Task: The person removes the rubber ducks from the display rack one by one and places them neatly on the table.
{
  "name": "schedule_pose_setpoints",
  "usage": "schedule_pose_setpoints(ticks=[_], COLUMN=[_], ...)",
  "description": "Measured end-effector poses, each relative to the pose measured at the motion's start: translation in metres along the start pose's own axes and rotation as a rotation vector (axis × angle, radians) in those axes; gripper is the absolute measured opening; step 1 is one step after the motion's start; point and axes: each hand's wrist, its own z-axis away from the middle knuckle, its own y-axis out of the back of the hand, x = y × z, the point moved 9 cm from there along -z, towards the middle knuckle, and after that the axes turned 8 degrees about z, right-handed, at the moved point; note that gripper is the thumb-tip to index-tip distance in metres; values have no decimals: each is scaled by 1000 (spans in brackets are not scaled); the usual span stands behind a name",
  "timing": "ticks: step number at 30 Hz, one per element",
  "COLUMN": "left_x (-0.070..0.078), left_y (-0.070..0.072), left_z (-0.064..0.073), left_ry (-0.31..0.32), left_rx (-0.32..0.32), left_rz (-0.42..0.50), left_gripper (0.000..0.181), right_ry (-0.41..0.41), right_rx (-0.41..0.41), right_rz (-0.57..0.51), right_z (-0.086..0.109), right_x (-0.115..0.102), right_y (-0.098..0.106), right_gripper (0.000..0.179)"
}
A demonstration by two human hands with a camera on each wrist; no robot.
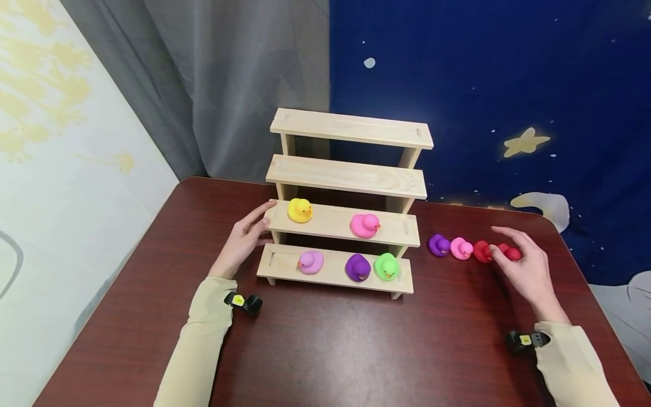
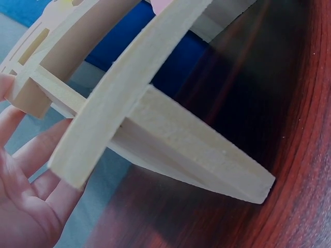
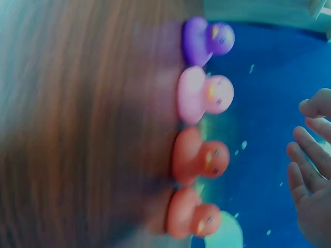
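Note:
My left hand (image 1: 244, 237) rests against the left end of a stepped wooden rack (image 1: 341, 222), fingertips at the third shelf from the top. In the left wrist view, its fingers (image 2: 44, 147) lie loosely extended beside the planks. My right hand (image 1: 529, 271) hovers at the right end of a row of rubber ducks, thumb and forefinger apart, holding nothing. The row has a purple duck (image 1: 438, 245), a pink duck (image 1: 461, 249), a red duck (image 1: 482, 252) and another red duck (image 3: 185, 213). In the head view, the right hand partly covers the red ones.
A yellow duck (image 1: 300, 210) and a pink duck (image 1: 365, 225) sit on the third shelf. The lowest shelf bears a lilac duck (image 1: 311, 263), a purple duck (image 1: 358, 268) and a green duck (image 1: 387, 267). Behind the brown table (image 1: 325, 350) hang grey and blue curtains (image 1: 458, 85).

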Motion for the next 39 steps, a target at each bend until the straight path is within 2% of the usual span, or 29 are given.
schedule_pose_setpoints(ticks=[9, 17, 25, 33, 39], left_x=[1, -1, 0, -2, -2], left_y=[-2, 0, -2, 1, 2], left_z=[0, 0, 1, 1, 1], left_ry=[-11, -22, -3, 23, 42], left_rx=[-2, -5, -8, -11, -13], left_rz=[-9, -20, -10, -24, -3], left_gripper=[45, 45, 46, 46, 47], right_ry=[98, 115, 127, 141, 164], right_rx=[3, -42, -78, -106, -154], right_rz=[-70, -162, -281, -355, -405], right_z=[-6, -11, -10, -13, -17], right_x=[-40, -65, -123, -144, -163], right_y=[-3, -15, -8, -18, -27], right_gripper=[45, 47, 43, 44, 45])
